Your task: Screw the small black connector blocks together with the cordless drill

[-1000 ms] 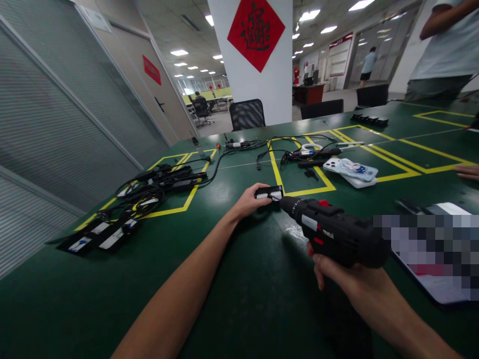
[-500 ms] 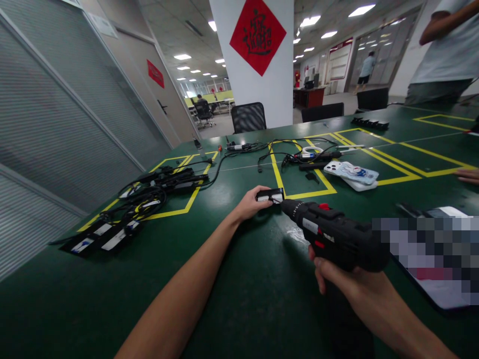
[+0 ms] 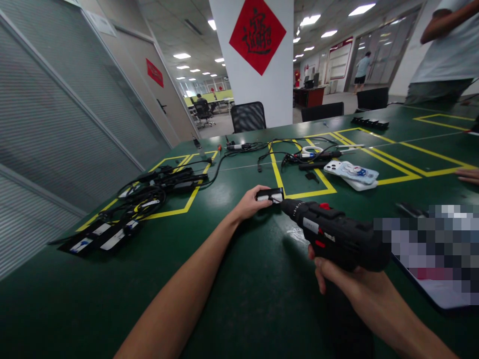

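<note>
My left hand (image 3: 250,202) grips a small black block with white labels (image 3: 270,195) and holds it down on the green table (image 3: 239,279). My right hand (image 3: 346,279) is wrapped round the grip of a black cordless drill with red buttons (image 3: 337,234). The drill's nose points left and its tip meets the right end of the block.
Black adapters and tangled cables (image 3: 149,189) lie at the left inside yellow tape lines. Two phones (image 3: 352,173) and more cables (image 3: 299,149) lie behind the block. A tablet (image 3: 437,249) rests at the right. Another person's fingers (image 3: 467,174) and a standing person (image 3: 445,50) are at the far right.
Almost nothing has moved. The view has shifted slightly, and both hands keep the same hold with the drill tip on the block.
</note>
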